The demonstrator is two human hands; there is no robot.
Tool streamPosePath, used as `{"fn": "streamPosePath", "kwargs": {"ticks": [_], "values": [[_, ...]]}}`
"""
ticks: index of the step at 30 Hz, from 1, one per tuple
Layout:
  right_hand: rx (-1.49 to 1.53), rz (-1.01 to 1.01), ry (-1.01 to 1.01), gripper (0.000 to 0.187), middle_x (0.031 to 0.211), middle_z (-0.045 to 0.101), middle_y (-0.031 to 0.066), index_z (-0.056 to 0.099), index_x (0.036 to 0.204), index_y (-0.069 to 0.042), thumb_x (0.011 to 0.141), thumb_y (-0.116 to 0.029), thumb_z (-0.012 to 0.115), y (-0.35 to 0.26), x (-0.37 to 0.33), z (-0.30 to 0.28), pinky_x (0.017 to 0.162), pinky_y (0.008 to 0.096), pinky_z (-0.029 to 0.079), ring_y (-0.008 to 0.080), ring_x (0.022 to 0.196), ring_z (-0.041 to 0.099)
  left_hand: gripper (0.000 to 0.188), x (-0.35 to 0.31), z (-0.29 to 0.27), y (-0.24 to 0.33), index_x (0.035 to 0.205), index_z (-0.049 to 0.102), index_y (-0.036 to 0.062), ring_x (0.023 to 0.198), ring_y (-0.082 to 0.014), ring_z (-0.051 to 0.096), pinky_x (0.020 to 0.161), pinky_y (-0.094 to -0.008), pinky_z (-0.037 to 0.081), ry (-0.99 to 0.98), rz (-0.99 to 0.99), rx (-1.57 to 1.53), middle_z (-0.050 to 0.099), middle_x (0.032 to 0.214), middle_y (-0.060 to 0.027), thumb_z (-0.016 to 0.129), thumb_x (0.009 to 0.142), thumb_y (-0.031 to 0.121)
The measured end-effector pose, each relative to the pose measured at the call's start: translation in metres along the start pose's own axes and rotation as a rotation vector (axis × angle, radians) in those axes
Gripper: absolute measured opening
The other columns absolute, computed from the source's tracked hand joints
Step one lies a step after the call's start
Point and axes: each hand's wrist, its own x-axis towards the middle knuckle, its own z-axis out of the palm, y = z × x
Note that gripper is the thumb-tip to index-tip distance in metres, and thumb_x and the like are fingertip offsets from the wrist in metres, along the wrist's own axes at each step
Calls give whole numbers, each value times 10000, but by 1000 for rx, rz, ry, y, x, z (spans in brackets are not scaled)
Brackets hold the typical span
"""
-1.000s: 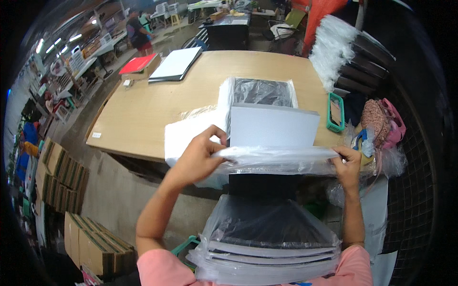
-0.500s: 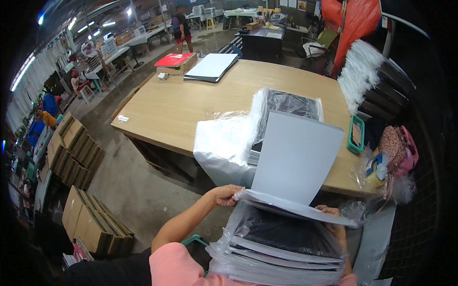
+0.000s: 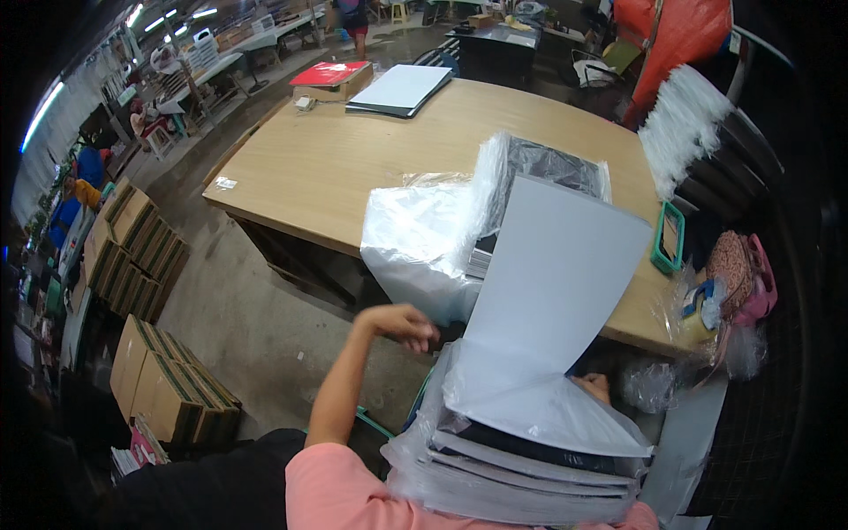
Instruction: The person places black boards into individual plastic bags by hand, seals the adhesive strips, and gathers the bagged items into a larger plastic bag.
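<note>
A stack of flat black-and-white packs in clear plastic (image 3: 530,477) rests against my pink-sleeved body. On top lies a white piece in clear plastic (image 3: 539,411), bowed downward. A large pale grey sheet (image 3: 565,265) rises from it and leans over the table edge. My left hand (image 3: 406,327) hangs in the air left of the stack, holding nothing, its fingers loosely bent. Beside the sheet's lower right edge is my right hand (image 3: 596,386), fingers curled; the sheet and plastic partly hide it, so what it grips is unclear.
On the wooden table (image 3: 309,185) lie clear plastic bags (image 3: 411,238), a plastic-covered dark stack (image 3: 552,168), white sheets (image 3: 402,88), a red-topped box (image 3: 331,78) and a green basket (image 3: 669,237). Cardboard bundles (image 3: 172,380) stand on the floor at left. A pink bag (image 3: 761,274) sits at right.
My left hand has let go of the white plastic-covered piece and moved up, away from it. That piece has dropped onto the stack. My right hand has shifted up beside the grey sheet.
</note>
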Motion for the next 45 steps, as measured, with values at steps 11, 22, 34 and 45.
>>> {"fn": "streamPosePath", "kwargs": {"ticks": [11, 22, 34, 45], "values": [[-629, -756, -293, 288, 692, 585, 154, 577, 706, -27, 687, -289, 695, -331, 23, -119, 653, 399, 446, 336, 720, 575, 172, 17, -142, 84, 797, 653, 142, 1010, -221, 450, 789, -455, 381, 1742, 34, 1064, 449, 1100, -13, 681, 636, 86], [-176, -1298, 129, 200, 868, 623, 134, 612, 799, -18, 685, -164, 690, -482, 151, 30, 742, 357, 464, 272, 796, 593, 119, -9, -98, 99, 710, 555, 145, 969, -164, 444, 911, -416, 274, 1911, 892, 1581, 489, 995, 8, 674, 710, 146], [277, -980, 163, 72, 723, 629, 149, 601, 735, 7, 687, -35, 635, -511, 164, 42, 651, 346, 477, 274, 701, 615, 416, -7, -118, 122, 1106, 536, -54, 638, -71, 556, 630, -190, 459, 1254, 807, 96, 591, 696, -22, 687, 723, 2], [60, -1097, 61, 54, 744, 613, 161, 611, 771, -57, 723, -38, 595, -507, 157, 58, 652, 383, 479, 328, 694, 602, 381, -3, -108, 133, 1110, 587, 33, 563, -31, 463, 500, -181, 394, 1214, 824, 58, 532, 642, 21, 681, 740, 40]]}}
